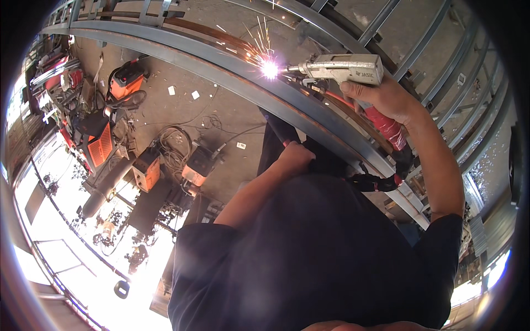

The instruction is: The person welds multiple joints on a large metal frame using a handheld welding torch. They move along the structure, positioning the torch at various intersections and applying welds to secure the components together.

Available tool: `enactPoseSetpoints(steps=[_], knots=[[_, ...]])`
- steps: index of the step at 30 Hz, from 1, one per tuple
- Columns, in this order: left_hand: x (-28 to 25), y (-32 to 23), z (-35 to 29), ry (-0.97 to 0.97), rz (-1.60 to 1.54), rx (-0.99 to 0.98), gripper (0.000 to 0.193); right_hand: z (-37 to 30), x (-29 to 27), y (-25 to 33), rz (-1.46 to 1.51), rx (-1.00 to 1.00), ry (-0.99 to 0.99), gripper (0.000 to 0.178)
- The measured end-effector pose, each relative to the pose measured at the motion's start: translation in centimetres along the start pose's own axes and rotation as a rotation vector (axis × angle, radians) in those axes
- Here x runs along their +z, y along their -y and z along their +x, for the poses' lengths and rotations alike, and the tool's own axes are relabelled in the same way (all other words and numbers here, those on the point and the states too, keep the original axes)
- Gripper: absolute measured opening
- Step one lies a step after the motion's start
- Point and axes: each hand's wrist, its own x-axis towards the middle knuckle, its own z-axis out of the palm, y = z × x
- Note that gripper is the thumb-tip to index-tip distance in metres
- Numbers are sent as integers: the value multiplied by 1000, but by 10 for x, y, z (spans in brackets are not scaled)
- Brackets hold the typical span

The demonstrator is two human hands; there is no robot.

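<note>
My right hand [386, 99] is wrapped round the grip of a welding gun [342, 67], which has a pale metal body and a red-wrapped handle. The gun points left, and a bright violet-white arc [270, 69] glows just off its tip, against the grey steel beam [221, 69]. Sparks fly up and to the left from the arc. Close to my body, below the beam, my left hand [297, 158] is closed with its fingers curled. What it holds, if anything, is hidden; a dark strip [280, 129] runs up from beside it.
Steel bars of a frame [422, 49] cross the upper right. A dark hose [375, 182] hangs from the gun handle beside my right forearm. On the floor at left stand several orange-and-black machines [146, 168], with coiled cables [175, 140] and scattered white scraps.
</note>
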Motion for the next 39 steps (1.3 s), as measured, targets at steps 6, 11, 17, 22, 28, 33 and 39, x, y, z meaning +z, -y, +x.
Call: enactPoseSetpoints(steps=[6, 11, 17, 22, 28, 33, 39], knots=[[2, 0, 1, -22, 4, -2, 20, 0, -1, 0, 10, 0, 11, 48], [-1, -3, 1, -15, 20, -3, 20, -2, -3, -1, 4, 7, 16, 47], [-3, -3, 1, -35, 14, 5, 20, -9, -7, 0, -28, 54, 4, 52], [1, -2, 5, -54, 31, 0, 20, -36, -19, 2, 10, 162, -87, 45], [-30, -25, 13, -56, 59, 58, 19, -72, -36, -13, 42, 162, -138, 51], [-27, -35, 23, -169, 77, 180, 28, -84, -30, -20, 80, 227, -126, 53], [-30, -38, 24, -104, 96, 163, 30, -81, -29, -34, 77, 202, -91, 45]])
